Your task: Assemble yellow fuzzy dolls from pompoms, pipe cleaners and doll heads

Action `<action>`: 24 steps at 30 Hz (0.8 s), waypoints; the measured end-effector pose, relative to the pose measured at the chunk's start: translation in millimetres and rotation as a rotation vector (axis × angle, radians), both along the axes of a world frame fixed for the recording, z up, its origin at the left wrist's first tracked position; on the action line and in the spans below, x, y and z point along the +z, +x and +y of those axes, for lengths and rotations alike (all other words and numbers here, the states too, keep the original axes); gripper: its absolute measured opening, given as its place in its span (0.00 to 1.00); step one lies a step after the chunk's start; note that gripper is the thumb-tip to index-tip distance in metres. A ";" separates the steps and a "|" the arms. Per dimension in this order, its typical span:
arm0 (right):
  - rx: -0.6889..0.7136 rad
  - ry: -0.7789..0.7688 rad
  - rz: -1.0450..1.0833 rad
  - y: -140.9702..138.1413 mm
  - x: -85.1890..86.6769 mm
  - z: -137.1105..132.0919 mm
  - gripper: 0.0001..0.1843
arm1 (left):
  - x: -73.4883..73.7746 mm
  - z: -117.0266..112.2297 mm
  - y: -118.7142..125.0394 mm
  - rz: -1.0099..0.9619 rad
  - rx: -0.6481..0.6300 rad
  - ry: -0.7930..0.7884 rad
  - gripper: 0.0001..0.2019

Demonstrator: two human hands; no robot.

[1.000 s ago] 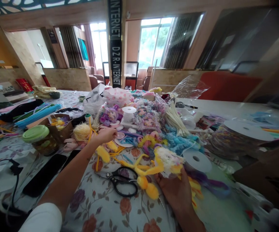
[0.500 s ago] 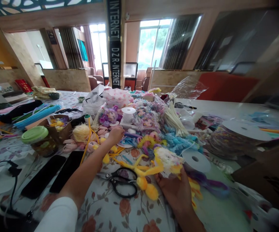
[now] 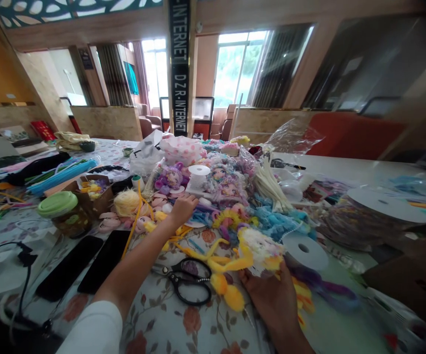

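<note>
My left hand [image 3: 182, 209] reaches far out over the table into a heap of craft parts, its fingers curled down near a white thread spool [image 3: 198, 173] and small doll heads [image 3: 172, 178]. What its fingers hold is hidden. My right hand [image 3: 272, 295] lies near the front edge and grips a yellow fuzzy pipe-cleaner doll [image 3: 250, 250] with a pale head. Black scissors [image 3: 191, 280] lie on the floral tablecloth [image 3: 168, 324] between my arms.
Two black phones [image 3: 87, 263] lie at the left. A green-lidded jar [image 3: 60, 211] and blue pipe cleaners [image 3: 63, 174] stand further left. White ribbon reels [image 3: 303, 248] and plastic bags fill the right. A black cable and stand [image 3: 21, 265] sit at the near left.
My left hand has moved to the right and further out, from the yellow fuzzy pieces to the pile by the spool. My right hand has stayed on the yellow doll.
</note>
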State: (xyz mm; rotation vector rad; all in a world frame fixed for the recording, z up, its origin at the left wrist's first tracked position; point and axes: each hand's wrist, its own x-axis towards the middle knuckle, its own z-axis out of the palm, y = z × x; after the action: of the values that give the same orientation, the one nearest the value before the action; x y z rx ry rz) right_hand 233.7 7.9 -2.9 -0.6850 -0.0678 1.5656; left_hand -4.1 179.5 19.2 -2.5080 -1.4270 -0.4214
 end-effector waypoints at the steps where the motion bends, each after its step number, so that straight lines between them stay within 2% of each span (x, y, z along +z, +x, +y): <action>1: 0.001 -0.007 -0.004 -0.4 0.2 0.0 0.22 | 1.4 -2.0 0.2 0.006 -0.008 0.013 0.12; 6: 0.027 0.035 -0.031 0.5 0.0 -0.6 0.21 | 5.4 -5.6 1.3 0.034 -0.033 0.034 0.13; 10: 0.021 0.017 -0.003 2.4 -1.4 0.4 0.21 | 7.1 -4.0 -9.0 0.033 -0.021 0.009 0.12; 17: 0.041 0.059 -0.033 3.1 -5.7 0.5 0.21 | 20.1 -4.3 -51.5 -0.028 -0.030 -0.071 0.12; 20: 0.052 0.082 -0.051 4.1 -8.0 -0.1 0.21 | 27.6 -8.5 -71.8 -0.097 -0.006 -0.068 0.16; 24: 0.054 0.091 -0.096 3.1 -8.4 -0.1 0.22 | 37.9 -17.0 -98.9 -0.208 0.041 -0.064 0.14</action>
State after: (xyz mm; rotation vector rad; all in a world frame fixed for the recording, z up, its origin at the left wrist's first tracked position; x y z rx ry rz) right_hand 236.8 7.7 -11.3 -0.6914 -0.2291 1.5714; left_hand -102.9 162.5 57.1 -2.5420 -1.5875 -0.6556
